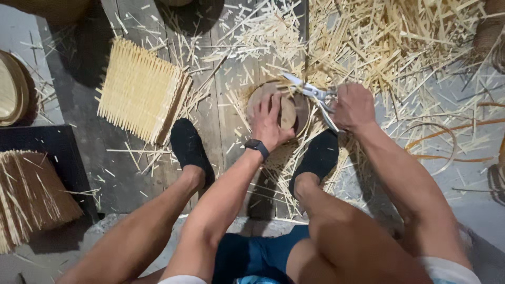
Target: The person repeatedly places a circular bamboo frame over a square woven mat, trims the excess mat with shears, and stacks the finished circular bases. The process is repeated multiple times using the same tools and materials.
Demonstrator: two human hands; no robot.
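The left hand presses flat, fingers spread, on the round woven bamboo basket. Just right of the basket, the right hand is clamped on silver metal shears. The blades could nick the holding fingers, being so close.

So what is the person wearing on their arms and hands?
Both arms are bare, with no gloves on the left hand or the right hand. A dark smartwatch on a dark band wraps the left wrist. White short-sleeve edges show near the shoulders.
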